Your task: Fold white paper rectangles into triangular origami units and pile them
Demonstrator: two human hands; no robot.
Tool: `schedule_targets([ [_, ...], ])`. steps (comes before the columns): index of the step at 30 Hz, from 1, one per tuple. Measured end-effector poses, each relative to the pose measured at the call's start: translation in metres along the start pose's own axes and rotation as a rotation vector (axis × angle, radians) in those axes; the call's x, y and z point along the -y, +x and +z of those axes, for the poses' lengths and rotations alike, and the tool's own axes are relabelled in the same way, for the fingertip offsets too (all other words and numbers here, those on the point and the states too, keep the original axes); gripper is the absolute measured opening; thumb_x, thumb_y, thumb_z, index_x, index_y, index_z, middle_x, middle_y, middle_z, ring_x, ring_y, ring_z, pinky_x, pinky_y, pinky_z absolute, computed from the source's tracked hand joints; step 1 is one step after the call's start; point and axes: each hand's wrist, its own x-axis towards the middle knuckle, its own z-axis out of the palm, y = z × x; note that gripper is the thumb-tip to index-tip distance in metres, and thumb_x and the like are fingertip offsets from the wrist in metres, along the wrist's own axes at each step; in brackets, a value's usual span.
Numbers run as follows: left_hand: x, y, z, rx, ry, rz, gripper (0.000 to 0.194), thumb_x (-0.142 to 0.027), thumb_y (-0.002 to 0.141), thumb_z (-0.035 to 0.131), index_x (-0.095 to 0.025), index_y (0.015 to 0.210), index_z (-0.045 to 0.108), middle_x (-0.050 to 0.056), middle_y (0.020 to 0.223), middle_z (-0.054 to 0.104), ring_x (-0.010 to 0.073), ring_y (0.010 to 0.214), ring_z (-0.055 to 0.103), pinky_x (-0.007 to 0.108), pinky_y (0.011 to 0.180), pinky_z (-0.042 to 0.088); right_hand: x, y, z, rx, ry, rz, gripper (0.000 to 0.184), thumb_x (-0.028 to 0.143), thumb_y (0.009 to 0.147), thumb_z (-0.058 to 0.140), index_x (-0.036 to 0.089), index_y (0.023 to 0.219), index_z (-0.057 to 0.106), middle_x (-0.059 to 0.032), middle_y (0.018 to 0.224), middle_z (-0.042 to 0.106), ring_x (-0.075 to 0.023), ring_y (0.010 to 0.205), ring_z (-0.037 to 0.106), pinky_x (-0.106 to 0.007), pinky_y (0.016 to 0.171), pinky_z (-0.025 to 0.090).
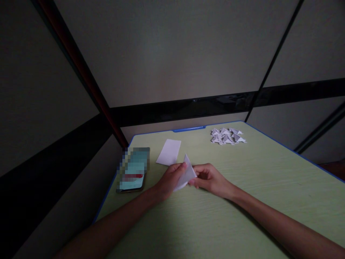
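Observation:
A white piece of folded paper (186, 175), pointed at its top, is held up over the table between both hands. My left hand (172, 176) is closed on its left side, the thumb lying flat across the front. At its right corner, my right hand (208, 180) pinches the edge between thumb and fingers. Just beyond my left hand lies a flat sheet of white paper (169, 151). Several small folded paper figures (228, 136) sit grouped in two rows at the far right of the table.
A phone (134, 169) with a lit, partly blurred screen rests at the table's left edge. The light green table (269, 172) has a blue rim and a blue strip (189, 128) at its far edge. Panelled doors (175, 54) with dark bands rise behind it.

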Motion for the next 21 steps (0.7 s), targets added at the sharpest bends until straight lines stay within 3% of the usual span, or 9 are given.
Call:
schedule_targets([
  [5,0.001,-0.001,0.001,0.011,0.224,0.125,0.037,-0.05,0.068,0.047,-0.014,0.067,0.045,-0.003,0.056,0.042,0.0067,0.049,0.037,0.019,0.045,0.028,0.0,0.002,0.001,-0.058,-0.055,0.021,0.028,0.035,0.065,0.058,0.012,0.054,0.047,0.0056,0.049,0.037,-0.0044,0.046,0.03,-0.018,0.043,0.022],
  [9,0.005,-0.007,0.003,0.074,0.336,0.192,0.03,-0.042,0.078,0.035,-0.016,0.093,0.039,-0.002,0.067,0.047,0.008,0.052,0.041,0.02,0.048,0.033,-0.002,0.004,-0.001,-0.1,-0.092,-0.003,0.034,0.039,0.07,0.051,0.012,0.05,0.047,0.0049,0.044,0.037,-0.0047,0.043,0.03,-0.018,0.042,0.022],
  [13,0.006,-0.01,0.007,0.088,0.389,0.285,0.054,-0.028,0.067,0.057,-0.016,0.114,0.032,0.005,0.098,0.05,0.0138,0.082,0.047,0.023,0.069,0.038,-0.003,0.005,-0.005,-0.181,-0.112,0.008,0.035,0.042,0.065,0.055,0.011,0.051,0.048,0.0051,0.045,0.035,-0.0042,0.042,0.028,-0.019,0.041,0.021],
  [16,0.006,-0.009,0.008,0.036,0.347,0.312,0.045,-0.026,0.069,0.055,-0.016,0.11,0.042,0.004,0.096,0.053,0.0154,0.086,0.047,0.024,0.073,0.036,-0.003,0.004,-0.006,-0.166,-0.12,0.011,0.035,0.044,0.065,0.055,0.011,0.054,0.05,0.0052,0.046,0.035,-0.0041,0.042,0.027,-0.019,0.041,0.019],
  [18,0.005,-0.007,0.006,-0.008,0.294,0.29,0.032,-0.032,0.073,0.049,-0.013,0.098,0.052,0.003,0.081,0.056,0.0137,0.072,0.049,0.023,0.064,0.037,-0.001,0.003,-0.005,-0.171,-0.129,0.022,0.037,0.044,0.066,0.054,0.012,0.051,0.047,0.0058,0.044,0.034,-0.0037,0.041,0.026,-0.019,0.04,0.017],
  [21,0.004,-0.002,0.001,-0.134,0.151,0.234,0.034,-0.041,0.071,0.048,-0.008,0.075,0.058,0.001,0.06,0.053,0.0107,0.055,0.044,0.022,0.052,0.034,0.001,0.003,-0.005,-0.212,-0.147,0.065,0.039,0.045,0.066,0.054,0.013,0.047,0.042,0.0064,0.041,0.032,-0.0033,0.038,0.024,-0.02,0.038,0.015],
])
